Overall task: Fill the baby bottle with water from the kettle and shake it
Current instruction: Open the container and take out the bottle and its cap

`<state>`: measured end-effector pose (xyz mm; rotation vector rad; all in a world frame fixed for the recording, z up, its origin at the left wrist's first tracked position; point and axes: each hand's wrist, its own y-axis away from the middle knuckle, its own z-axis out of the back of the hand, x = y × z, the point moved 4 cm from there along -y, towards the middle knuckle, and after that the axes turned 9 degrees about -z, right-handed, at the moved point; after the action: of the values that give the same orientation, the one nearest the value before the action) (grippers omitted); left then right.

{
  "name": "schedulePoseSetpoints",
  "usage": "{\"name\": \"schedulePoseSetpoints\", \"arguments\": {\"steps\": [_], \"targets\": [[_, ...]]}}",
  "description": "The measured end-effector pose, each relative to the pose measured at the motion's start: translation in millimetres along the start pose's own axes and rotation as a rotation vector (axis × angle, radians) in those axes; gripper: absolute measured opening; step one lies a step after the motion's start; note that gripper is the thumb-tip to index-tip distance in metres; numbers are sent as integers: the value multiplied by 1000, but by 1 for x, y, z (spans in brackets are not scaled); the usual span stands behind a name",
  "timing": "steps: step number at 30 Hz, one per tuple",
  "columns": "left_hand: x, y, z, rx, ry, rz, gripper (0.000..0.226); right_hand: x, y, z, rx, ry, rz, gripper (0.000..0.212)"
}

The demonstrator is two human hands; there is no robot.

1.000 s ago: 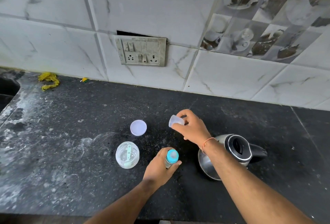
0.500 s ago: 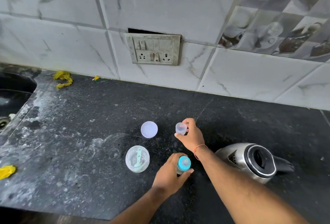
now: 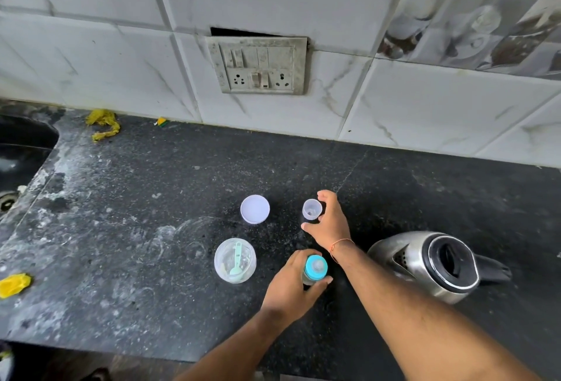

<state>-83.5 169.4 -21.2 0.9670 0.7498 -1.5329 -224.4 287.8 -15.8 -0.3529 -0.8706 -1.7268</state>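
Note:
The baby bottle (image 3: 315, 268), clear with a teal collar and a nipple on top, stands on the black counter (image 3: 151, 228). My left hand (image 3: 291, 289) grips its body from the left. Just behind it, the bottle's clear cap (image 3: 312, 209) sits mouth up on the counter, and my right hand (image 3: 331, 222) curls round it, index finger behind and thumb in front. The steel kettle (image 3: 425, 262) stands to the right of my right forearm, its lid open and its black handle pointing right.
A clear jar (image 3: 235, 260) with a green scoop inside stands left of the bottle, its white lid (image 3: 255, 209) behind it. A sink (image 3: 18, 149) lies at the far left. Yellow scraps (image 3: 103, 124) lie by the wall; a switchboard (image 3: 258, 66) sits on the tiles.
My right hand has lowered the clear cap onto the counter and turned it mouth up. My left hand has stayed on the bottle. The view has shifted.

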Motion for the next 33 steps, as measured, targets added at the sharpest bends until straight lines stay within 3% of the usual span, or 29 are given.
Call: {"name": "schedulePoseSetpoints", "arguments": {"steps": [3, 6, 8, 11, 14, 17, 21, 28, 33], "targets": [[0, 0, 0, -1, 1, -9, 53, 6, 13, 9, -91, -12, 27, 85], [0, 1, 0, -6, 27, -2, 55, 24, 44, 29, -178, -84, 157, 50], [-1, 0, 1, -21, 46, 3, 53, 41, 73, 45, -155, 65, 217, 28], [-5, 0, 2, -35, 99, 24, 32, 52, 112, 54, -34, 552, 265, 55], [-5, 0, 3, -59, 160, 33, 35, 47, 128, 49, 76, 837, 277, 67], [3, -1, 2, -87, 231, 27, 42, 42, 130, 45, 103, 899, 293, 68], [6, -3, 3, -73, 209, 11, 47, 39, 126, 40, 150, 886, 324, 54], [11, -2, 0, -63, 220, 109, 36, 44, 122, 40, 303, 1008, 512, 46], [14, -4, -1, -60, 244, 152, 46, 49, 130, 43, 249, 1115, 604, 66]]}}
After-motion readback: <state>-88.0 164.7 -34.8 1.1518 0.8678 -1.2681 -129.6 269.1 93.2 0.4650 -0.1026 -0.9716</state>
